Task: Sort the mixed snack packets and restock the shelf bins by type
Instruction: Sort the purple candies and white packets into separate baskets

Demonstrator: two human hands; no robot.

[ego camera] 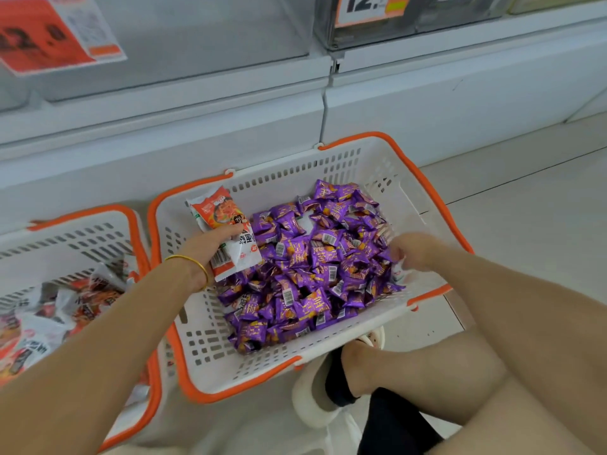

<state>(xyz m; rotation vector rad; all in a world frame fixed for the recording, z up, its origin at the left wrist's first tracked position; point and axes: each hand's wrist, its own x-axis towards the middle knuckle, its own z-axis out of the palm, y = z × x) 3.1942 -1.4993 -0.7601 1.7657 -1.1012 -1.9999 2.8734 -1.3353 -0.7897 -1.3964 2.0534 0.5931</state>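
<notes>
Glossy red-and-white packets (226,224), flat and oblong with crimped ends and a barcode showing, sit in the left hand (210,249). Its thumb is pressed across their face and the fingers are curled behind. There look to be two, overlapped. A thin gold bangle (193,266) circles that wrist, and the forearm reaches in from the lower left.

The right hand (410,254) comes from the lower right, palm down, its fingertips pointing into the heap. It is motion-blurred, so I cannot tell whether it holds anything.

Under both hands lie the purple packets (308,257), small, shiny, pillow-shaped foil wrappers heaped across the right part of a white slotted plastic basket (230,372) with an orange rim.

Just left of it a second basket (82,231) of the same make holds a red-and-white pile (82,300). Both stand on the pale floor (525,224), against white shelving. Above are clear shelf bins (180,44) with orange price tags (42,34).
</notes>
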